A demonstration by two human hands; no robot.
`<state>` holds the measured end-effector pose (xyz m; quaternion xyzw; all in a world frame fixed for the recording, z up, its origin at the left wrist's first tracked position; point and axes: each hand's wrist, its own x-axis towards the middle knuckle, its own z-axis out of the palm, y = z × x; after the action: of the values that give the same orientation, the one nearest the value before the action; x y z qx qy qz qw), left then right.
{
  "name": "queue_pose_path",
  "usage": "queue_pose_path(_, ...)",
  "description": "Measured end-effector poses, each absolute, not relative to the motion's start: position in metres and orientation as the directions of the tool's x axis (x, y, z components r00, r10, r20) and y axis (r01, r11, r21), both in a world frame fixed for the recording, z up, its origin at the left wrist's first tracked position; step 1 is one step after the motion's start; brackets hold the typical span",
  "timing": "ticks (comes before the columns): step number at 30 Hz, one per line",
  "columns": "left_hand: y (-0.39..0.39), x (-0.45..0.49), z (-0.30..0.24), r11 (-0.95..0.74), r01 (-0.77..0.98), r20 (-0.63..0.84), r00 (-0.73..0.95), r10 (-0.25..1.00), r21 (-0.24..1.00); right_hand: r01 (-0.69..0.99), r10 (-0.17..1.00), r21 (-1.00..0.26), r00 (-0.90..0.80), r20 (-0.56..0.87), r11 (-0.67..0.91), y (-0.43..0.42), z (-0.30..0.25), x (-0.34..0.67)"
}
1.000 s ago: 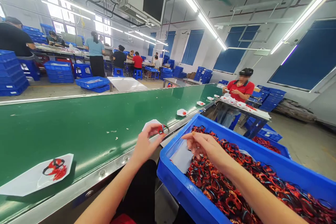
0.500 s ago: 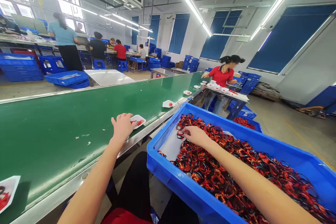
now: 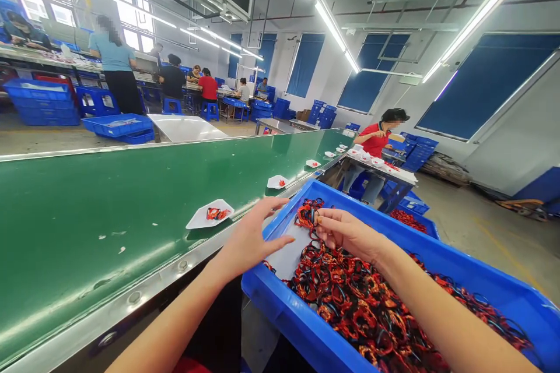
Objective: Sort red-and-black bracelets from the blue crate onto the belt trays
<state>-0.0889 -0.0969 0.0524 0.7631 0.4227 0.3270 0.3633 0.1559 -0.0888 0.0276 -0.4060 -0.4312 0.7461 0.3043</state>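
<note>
And there's the right hand (image 3: 347, 234) pinching a light, floppy tangle of red-and-black cord loops (image 3: 307, 214), up at twelve o'clock in the blue plastic crate (image 3: 284, 317); left hand (image 3: 254, 239) open, empty, by the rim. Best taken by one loop.

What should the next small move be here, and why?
Probably bring the open left hand to the small tangle of red-and-black bands at the right hand and tease it apart: it looks knotted, and sits above the heap in the blue bin.
</note>
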Motion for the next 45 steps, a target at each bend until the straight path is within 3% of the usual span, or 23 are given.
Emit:
queue_pose_path(3,-0.101,-0.074,0.054,-0.281,0.251,0.137,0.47,0.872,0.926,-0.232,0.776,-0.834,-0.547,-0.313,-0.5,-0.1,0.031,0.144)
queue_pose_path(6,-0.104,-0.071,0.053,-0.207,0.204,0.104,0.424,0.899,0.957,-0.273,0.761,-0.805,-0.574,-0.303,-0.526,-0.103,0.026,0.132)
queue_pose_path(16,-0.108,-0.076,0.051,-0.275,0.312,0.138,0.396,0.908,0.91,-0.219,0.771,-0.837,-0.552,-0.318,-0.502,-0.103,0.015,0.125)
queue_pose_path(45,-0.111,-0.076,0.05,-0.299,0.368,0.144,0.394,0.908,0.881,-0.175,0.712,-0.82,-0.613,-0.342,-0.545,-0.113,0.002,0.108)
